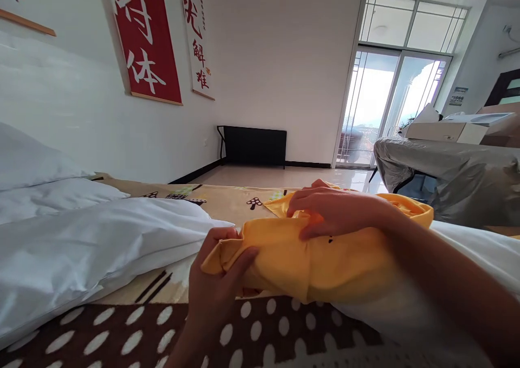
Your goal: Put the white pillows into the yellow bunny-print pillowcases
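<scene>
A yellow cloth [325,260], bunched and partly folded, lies on a bed in front of me. My left hand [215,287] grips its near left corner, thumb on top and fingers curled under the fabric. My right hand [329,211] reaches across from the right and pinches the cloth's upper fold, fingers closed on it. The cloth rests partly on white bedding [479,254] on the right.
White pillows [81,238] lie at the left on a patterned beige sheet [227,200]. A brown blanket with white dots [122,330] covers the near edge. Beyond are a black radiator [254,146], a glass door [385,108] and a grey-covered table [447,173] with boxes.
</scene>
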Demonstrator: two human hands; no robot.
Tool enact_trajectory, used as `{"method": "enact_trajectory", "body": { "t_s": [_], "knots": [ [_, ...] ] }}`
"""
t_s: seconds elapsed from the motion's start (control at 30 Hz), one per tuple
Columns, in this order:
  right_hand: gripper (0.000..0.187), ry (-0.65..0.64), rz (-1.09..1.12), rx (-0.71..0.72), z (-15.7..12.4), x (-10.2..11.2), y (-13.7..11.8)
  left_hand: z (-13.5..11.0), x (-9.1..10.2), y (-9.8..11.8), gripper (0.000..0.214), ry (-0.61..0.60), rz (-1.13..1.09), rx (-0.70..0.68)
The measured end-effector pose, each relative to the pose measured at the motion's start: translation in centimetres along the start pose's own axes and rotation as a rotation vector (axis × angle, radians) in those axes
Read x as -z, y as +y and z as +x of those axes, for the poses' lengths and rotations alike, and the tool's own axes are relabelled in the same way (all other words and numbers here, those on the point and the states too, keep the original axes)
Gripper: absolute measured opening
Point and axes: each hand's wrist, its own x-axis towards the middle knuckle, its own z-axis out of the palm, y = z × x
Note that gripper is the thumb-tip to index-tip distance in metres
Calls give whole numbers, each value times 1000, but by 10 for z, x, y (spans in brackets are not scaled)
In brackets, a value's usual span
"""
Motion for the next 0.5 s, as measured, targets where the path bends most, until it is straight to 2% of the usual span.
{"method": "enact_trajectory", "body": {
  "t_s": [0.07, 0.1, 0.13, 0.2, 0.27, 0.33, 0.37, 0.43, 0.5],
  "knots": [
    [11, -90, 14, -55, -6, -4, 9, -3, -2, -4, 31, 153, 133, -141],
    [14, -110, 18, -79, -8, -8, 11, -4, -3, -6, 30, 227, 178, -178],
    [18, -98, 17, -98, -9, -11, 11, -5, -3, -8, 31, 280, 205, -198],
    [21, 34, 7, -146, -11, -15, 10, -3, -1, -13, 38, 293, 193, -208],
    [21, 225, -5, -223, -12, -15, 10, 1, 4, -15, 55, 151, 81, -182],
    [22, 366, 10, -289, -12, -12, 11, 6, 9, -13, 70, -70, -66, -63],
    [23, 401, 26, -313, -12, -11, 12, 8, 12, -11, 69, -169, -106, 13],
    [22, 427, 53, -346, -12, -9, 15, 11, 14, -6, 48, -287, -104, 129],
    [20, 420, 66, -373, -12, -10, 17, 10, 14, 0, 29, -281, -57, 163]
  ]
}}
